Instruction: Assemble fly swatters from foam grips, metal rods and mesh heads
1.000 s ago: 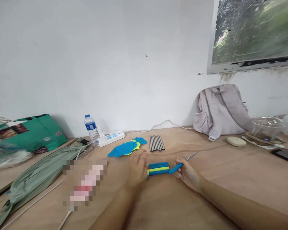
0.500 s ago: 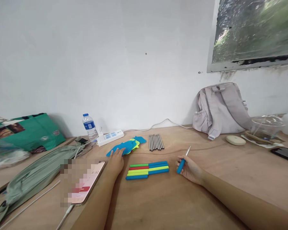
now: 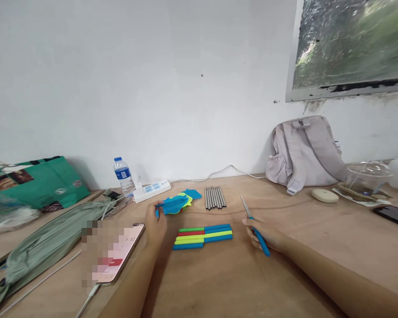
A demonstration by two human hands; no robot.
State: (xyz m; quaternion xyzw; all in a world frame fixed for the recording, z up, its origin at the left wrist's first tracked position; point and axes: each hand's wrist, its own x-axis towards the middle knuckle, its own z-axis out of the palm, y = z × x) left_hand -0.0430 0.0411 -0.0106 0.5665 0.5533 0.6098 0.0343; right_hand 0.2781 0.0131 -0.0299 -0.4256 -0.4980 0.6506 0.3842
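Note:
Pinched between the fingers of my left hand [image 3: 156, 226] is the near end of a thin flat blue piece [image 3: 172, 205], which looks like a fly-swatter head. It lies over a fanned pile of similar blue and yellow pieces [image 3: 193, 194]. My right hand [image 3: 262, 233] grips a metal rod with a blue handle [image 3: 261, 243], its bare tip pointing up and away. Between my hands lie several coloured handle tubes [image 3: 189, 241] in two side-by-side columns, green, red, yellow and blue. Behind them sits a row of short metal rods [image 3: 215, 198].
At the left are a phone [image 3: 119, 260] on a charging cable, a grey-green bag [image 3: 53, 238], a green bag [image 3: 63, 181], a water bottle [image 3: 122, 172] and a power strip [image 3: 152, 191]. A backpack [image 3: 305, 154], white case [image 3: 324, 195], clear bowl [image 3: 368, 176] and dark phone [image 3: 393, 216] stand right.
My left hand has gone from resting on the pile to pinching the top blue piece and lifting its near end. In my right hand the blue-handled rod has tilted, its tip swinging left.

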